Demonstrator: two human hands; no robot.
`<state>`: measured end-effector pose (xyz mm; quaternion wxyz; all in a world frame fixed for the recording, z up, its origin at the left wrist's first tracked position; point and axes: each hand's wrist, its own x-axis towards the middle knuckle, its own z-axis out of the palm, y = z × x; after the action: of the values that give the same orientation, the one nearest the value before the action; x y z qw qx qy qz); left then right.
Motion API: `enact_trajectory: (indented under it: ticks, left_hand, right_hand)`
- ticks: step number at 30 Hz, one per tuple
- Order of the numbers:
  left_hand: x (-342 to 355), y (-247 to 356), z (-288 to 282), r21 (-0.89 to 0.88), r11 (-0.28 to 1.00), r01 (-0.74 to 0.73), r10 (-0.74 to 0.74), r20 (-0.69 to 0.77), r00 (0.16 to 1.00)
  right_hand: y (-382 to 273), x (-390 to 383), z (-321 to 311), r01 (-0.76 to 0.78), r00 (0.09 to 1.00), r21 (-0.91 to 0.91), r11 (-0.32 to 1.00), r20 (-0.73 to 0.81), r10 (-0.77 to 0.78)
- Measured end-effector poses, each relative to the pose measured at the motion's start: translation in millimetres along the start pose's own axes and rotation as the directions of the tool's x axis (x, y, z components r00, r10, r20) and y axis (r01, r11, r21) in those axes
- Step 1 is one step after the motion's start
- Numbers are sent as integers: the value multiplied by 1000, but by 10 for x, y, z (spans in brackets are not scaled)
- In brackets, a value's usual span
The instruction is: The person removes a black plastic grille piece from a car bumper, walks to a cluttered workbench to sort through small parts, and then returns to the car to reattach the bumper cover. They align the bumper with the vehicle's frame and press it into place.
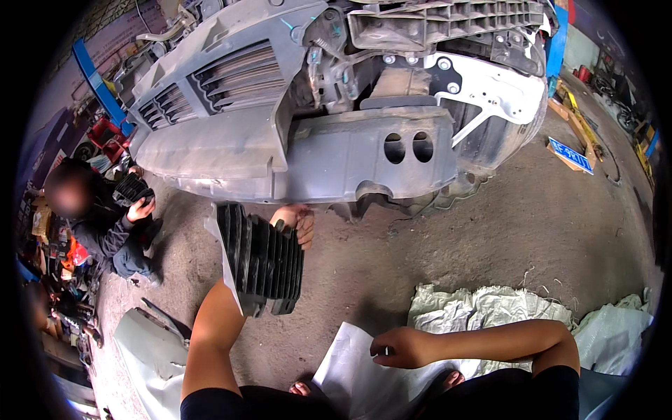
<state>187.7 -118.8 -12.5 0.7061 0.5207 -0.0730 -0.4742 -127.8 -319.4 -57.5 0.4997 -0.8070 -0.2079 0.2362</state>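
Observation:
My left hand (299,227) is closed on a black slatted plastic grille piece (255,259), raised just below the car's grey bumper assembly (224,143); the piece hides much of my wrist. My right hand (392,348) hangs over a white sheet (343,371) on the floor, fingers loosely curled and apart, with nothing seen in them. The bumper has slatted openings and two oval holes. A white metal bracket (511,91) shows behind it at the right.
At left a crouching person (105,231) holds a similar black part (131,187), beside piled items and another partly visible person. A grey panel (143,350) lies lower left, crumpled sacks (483,308) lower right. A blue plate (570,154) and yellow bars (584,122) lie at right.

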Motion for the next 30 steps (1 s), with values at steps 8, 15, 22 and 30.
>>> enact_trajectory:
  ticks: [8,15,22,30]
  left_hand:
    - [-12,-39,28,-1,1000,6,-6,-7,1000]
    - [-92,-77,142,45,999,12,-3,-181,983]
    - [-18,-142,190,117,989,-87,117,-281,953]
    - [-36,-219,175,39,999,-19,24,-123,992]
  right_hand:
    - [23,-15,69,56,998,39,998,15,-57]
    - [160,-9,155,16,999,40,999,28,-17]
    - [164,-32,146,26,998,24,999,54,-27]
    - [139,-79,121,-59,994,8,998,92,58]
